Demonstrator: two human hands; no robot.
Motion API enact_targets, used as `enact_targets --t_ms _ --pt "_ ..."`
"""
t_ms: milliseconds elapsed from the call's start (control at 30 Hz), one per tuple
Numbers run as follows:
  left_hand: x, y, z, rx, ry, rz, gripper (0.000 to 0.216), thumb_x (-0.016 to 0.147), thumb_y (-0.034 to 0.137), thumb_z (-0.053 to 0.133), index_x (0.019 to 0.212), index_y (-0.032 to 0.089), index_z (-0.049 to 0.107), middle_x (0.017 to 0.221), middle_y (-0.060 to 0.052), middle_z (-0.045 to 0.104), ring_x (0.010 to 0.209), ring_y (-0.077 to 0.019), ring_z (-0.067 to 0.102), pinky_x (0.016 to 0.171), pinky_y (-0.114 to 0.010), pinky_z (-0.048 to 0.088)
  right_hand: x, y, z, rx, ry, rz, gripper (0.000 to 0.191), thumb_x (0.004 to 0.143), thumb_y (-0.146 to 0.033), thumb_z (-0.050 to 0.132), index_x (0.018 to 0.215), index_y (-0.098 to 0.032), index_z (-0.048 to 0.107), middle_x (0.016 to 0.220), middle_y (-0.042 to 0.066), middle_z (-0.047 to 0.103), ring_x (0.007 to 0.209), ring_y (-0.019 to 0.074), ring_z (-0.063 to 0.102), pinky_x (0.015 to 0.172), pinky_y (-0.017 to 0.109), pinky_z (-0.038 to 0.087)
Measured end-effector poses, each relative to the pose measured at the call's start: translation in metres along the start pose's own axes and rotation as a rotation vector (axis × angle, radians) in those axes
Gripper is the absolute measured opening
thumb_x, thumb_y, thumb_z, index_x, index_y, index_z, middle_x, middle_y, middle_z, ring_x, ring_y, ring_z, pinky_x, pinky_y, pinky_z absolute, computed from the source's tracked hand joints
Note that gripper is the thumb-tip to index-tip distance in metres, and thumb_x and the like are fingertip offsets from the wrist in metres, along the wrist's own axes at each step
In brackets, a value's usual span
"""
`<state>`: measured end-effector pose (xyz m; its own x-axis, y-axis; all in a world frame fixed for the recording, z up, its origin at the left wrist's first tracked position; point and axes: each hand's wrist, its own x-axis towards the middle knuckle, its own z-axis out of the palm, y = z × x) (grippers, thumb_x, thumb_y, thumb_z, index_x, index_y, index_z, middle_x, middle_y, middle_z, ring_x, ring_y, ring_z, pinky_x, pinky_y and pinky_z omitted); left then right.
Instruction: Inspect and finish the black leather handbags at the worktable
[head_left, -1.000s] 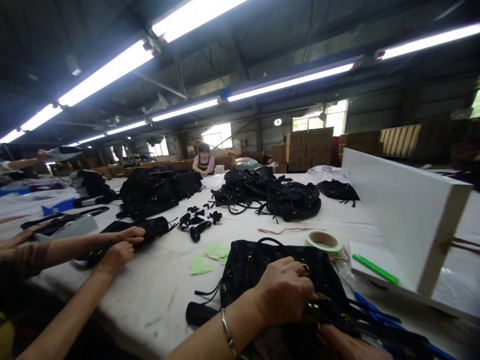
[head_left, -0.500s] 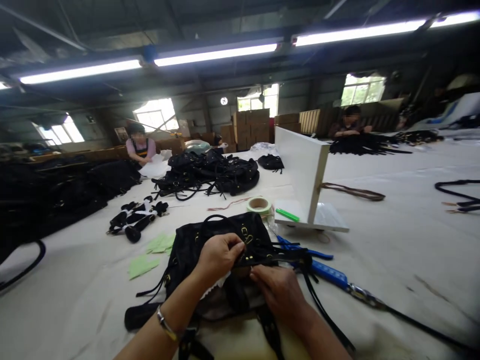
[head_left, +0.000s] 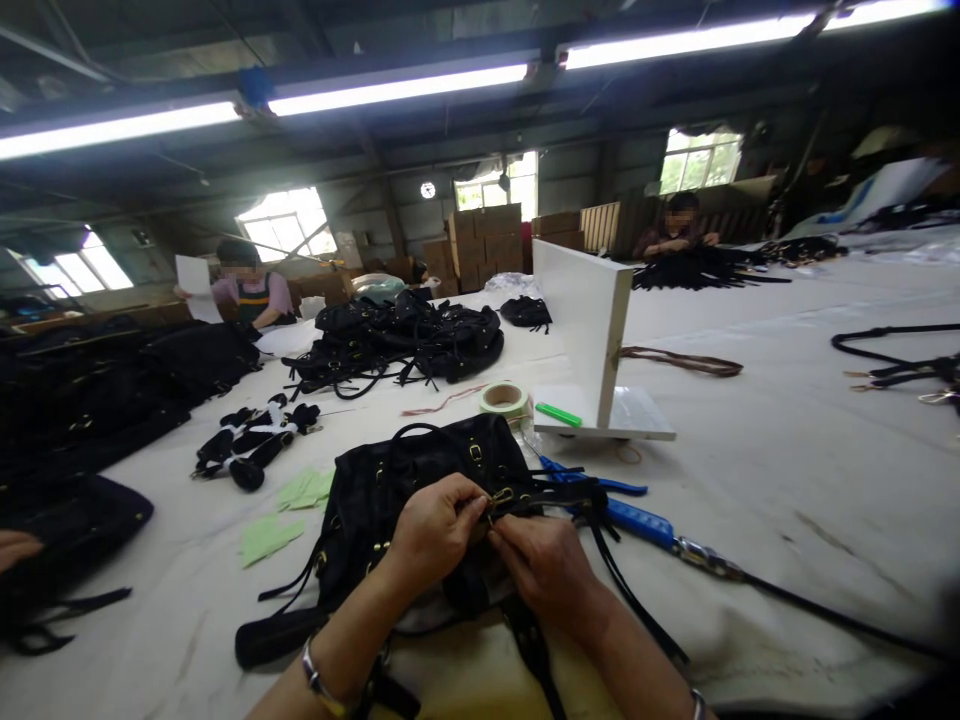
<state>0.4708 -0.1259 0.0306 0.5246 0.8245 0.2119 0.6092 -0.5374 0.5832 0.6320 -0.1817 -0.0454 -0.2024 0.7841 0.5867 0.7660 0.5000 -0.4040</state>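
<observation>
A black handbag with gold-coloured buckles lies before me, its opening facing me. My left hand is closed in a pinch at the bag's opening edge. A gold-coloured metal clip shows right at its fingertips; whether the fingers grip the clip itself is hidden. My right hand pinches the same edge from the right, fingertips almost touching the left ones. Black straps hang out of the bag toward me, and thin tassels trail to its right.
Right of the bag lies a blue air gun on a hose. Behind it are a tape roll, a green cutter and an upright white board. Black bags are heaped beyond. A co-worker's hand rests on a bag at left.
The view has shifted slightly right. My hands have drawn closer together at the bag's edge. A co-worker's hand and another black bag have appeared at left; the far-left person now lifts a white sheet.
</observation>
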Motion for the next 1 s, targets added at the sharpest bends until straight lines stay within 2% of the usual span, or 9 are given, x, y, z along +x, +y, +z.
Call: enact_targets --t_ms 200,500,600,700,900,1000 --pt "-0.007 -0.002 0.002 -0.108 0.018 0.149 0.015 0.088 0.025 0.053 0.084 0.022 0.067 0.087 -0.001 0.063 0.082 -0.0142 0.059 0.076 -0.025 0.044 0.001 -0.002 -0.003 0.025 0.018 0.0 0.023 0.096 -0.022 0.04 0.078 -0.018 0.053 0.07 0.002 0.062 0.063 0.0129 0.057 0.059 0.027 0.026" --pt "-0.021 -0.013 0.013 -0.122 0.195 0.351 0.001 0.085 0.02 0.058 0.084 0.019 0.059 0.091 -0.005 0.055 0.085 -0.0163 0.057 0.077 -0.029 0.048 0.001 0.0 -0.003 0.002 0.012 -0.017 0.025 0.098 -0.024 0.039 0.081 -0.017 0.055 0.07 0.002 0.062 0.062 0.0123 0.056 0.059 0.025 0.026" --pt "-0.022 -0.016 0.017 -0.131 0.229 0.396 0.004 0.086 0.018 0.056 0.082 0.019 0.055 0.092 -0.005 0.053 0.086 -0.0164 0.056 0.078 -0.029 0.049 0.001 0.001 -0.003 0.002 -0.003 -0.015 0.024 0.098 -0.024 0.038 0.081 -0.017 0.054 0.07 0.002 0.061 0.063 0.0124 0.055 0.059 0.025 0.025" --pt "-0.023 -0.018 0.019 -0.119 0.25 0.406 0.008 0.086 0.017 0.057 0.08 0.018 0.052 0.093 -0.006 0.052 0.088 -0.0167 0.055 0.079 -0.03 0.048 -0.001 0.002 -0.002 0.01 -0.008 -0.013 0.025 0.098 -0.025 0.038 0.08 -0.017 0.053 0.069 0.002 0.06 0.062 0.0122 0.054 0.058 0.025 0.025" --pt "-0.024 -0.021 0.017 -0.105 0.191 0.36 0.009 0.085 0.024 0.061 0.091 0.019 0.056 0.097 -0.006 0.053 0.092 -0.0183 0.054 0.083 -0.031 0.047 0.0 0.001 -0.002 0.017 0.007 -0.026 0.025 0.098 -0.024 0.039 0.077 -0.018 0.052 0.067 0.001 0.059 0.059 0.0122 0.053 0.057 0.026 0.023" --pt "-0.024 -0.02 0.015 -0.118 0.183 0.345 0.007 0.087 0.023 0.058 0.093 0.019 0.057 0.098 -0.006 0.053 0.094 -0.0174 0.054 0.085 -0.03 0.045 0.002 -0.001 -0.004 0.025 0.017 -0.028 0.026 0.099 -0.024 0.038 0.077 -0.018 0.053 0.068 0.001 0.06 0.059 0.0119 0.053 0.057 0.025 0.024"
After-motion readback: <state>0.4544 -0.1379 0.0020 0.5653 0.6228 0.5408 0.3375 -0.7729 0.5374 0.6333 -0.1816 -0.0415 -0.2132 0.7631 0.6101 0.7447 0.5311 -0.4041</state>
